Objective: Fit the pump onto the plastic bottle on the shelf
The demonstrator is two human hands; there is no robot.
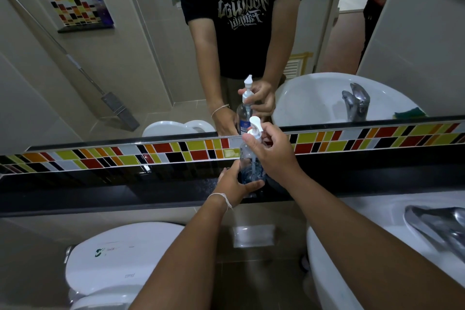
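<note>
A clear plastic bottle [247, 158] stands upright on the black shelf [125, 196] below the mirror. My left hand [235, 185] wraps around its lower part from the left. The white pump [254, 126] sits on the bottle's neck with its tube reaching down inside. My right hand [273, 151] grips the pump's collar from the right, fingers closed around it. The mirror repeats the bottle, the pump and both hands.
A band of coloured mosaic tiles [176, 151] runs behind the shelf under the mirror [125, 58]. A white toilet cistern [120, 259] stands at lower left. A white basin [377, 234] with a chrome tap [437, 224] is at lower right.
</note>
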